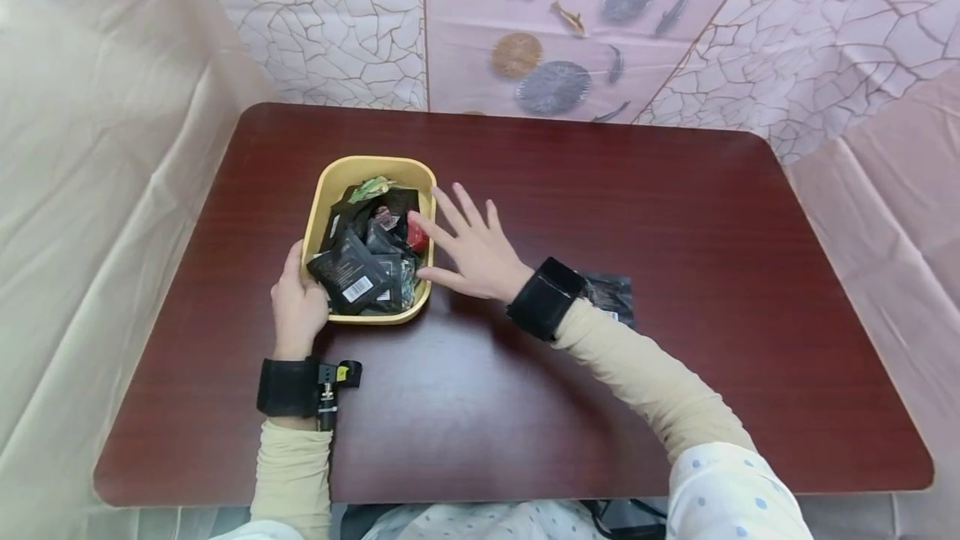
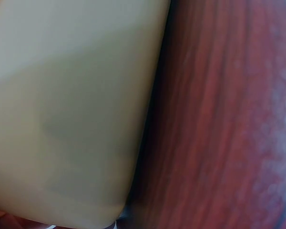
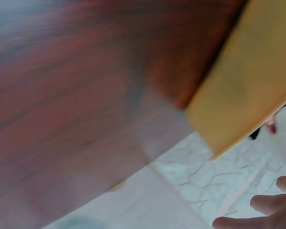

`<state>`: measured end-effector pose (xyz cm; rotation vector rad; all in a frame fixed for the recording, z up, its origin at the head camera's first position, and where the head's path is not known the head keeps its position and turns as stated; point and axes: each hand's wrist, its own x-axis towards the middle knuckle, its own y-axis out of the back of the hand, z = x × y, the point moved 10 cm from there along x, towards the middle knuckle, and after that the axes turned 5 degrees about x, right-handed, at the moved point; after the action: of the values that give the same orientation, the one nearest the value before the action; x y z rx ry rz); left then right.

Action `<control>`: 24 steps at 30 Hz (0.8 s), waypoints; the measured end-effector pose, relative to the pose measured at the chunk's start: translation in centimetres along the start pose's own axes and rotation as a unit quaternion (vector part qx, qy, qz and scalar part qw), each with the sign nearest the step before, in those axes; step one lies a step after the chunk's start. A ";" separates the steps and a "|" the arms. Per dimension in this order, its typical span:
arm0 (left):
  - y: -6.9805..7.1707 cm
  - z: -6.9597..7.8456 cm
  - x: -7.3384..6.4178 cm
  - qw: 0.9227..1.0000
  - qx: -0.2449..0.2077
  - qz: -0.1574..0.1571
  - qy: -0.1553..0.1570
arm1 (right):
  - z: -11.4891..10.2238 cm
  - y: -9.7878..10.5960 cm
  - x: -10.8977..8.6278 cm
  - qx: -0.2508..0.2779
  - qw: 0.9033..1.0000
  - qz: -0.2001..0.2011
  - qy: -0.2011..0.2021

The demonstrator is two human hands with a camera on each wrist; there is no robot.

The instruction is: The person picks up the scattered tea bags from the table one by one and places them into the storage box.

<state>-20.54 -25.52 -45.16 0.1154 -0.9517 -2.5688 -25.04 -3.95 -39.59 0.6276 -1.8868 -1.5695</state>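
Observation:
A yellow plastic bin (image 1: 318, 215) stands on the left part of the table, filled with several small black packets (image 1: 351, 272), a green one (image 1: 371, 188) and a red one (image 1: 417, 233). At the bin's near left corner, my left hand (image 1: 298, 307) grips the side; its fingers are partly hidden. My right hand (image 1: 480, 252) is spread wide over the bin's right rim, holding nothing. In the right wrist view, its fingertips (image 3: 267, 204) show beside the bin's wall (image 3: 250, 81). The left wrist view is mostly the bin's wall (image 2: 76, 119).
A black packet (image 1: 611, 294) lies on the dark red wooden table (image 1: 705, 273), partly behind my right wrist. Patterned cloth (image 1: 330, 32) hangs behind the table's far edge, with pale cloth (image 1: 90, 190) along the left side.

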 end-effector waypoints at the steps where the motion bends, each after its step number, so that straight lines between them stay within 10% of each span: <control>1: 0.1 0.0 0.0 1.000 0.000 0.001 -0.001 | 0.7 -0.1 -0.8 0.002 1.000 0.000 -0.004; 14: -0.2 -0.4 -0.6 1.000 0.001 -0.014 0.019 | 12.2 -3.8 -16.3 -0.008 0.995 -0.062 -0.078; 19: -0.2 -0.6 -0.5 1.000 0.005 -0.017 0.025 | 13.5 -4.8 -18.3 -0.015 0.990 -0.091 -0.106; 24: -0.3 -0.1 -0.3 1.000 0.005 -0.016 0.019 | 13.1 -4.3 -18.5 -0.070 0.994 -0.029 -0.079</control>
<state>-20.36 -25.32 -45.46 0.1821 -0.9576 -2.5817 -21.28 17.14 -48.09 0.5146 -1.8645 -1.8172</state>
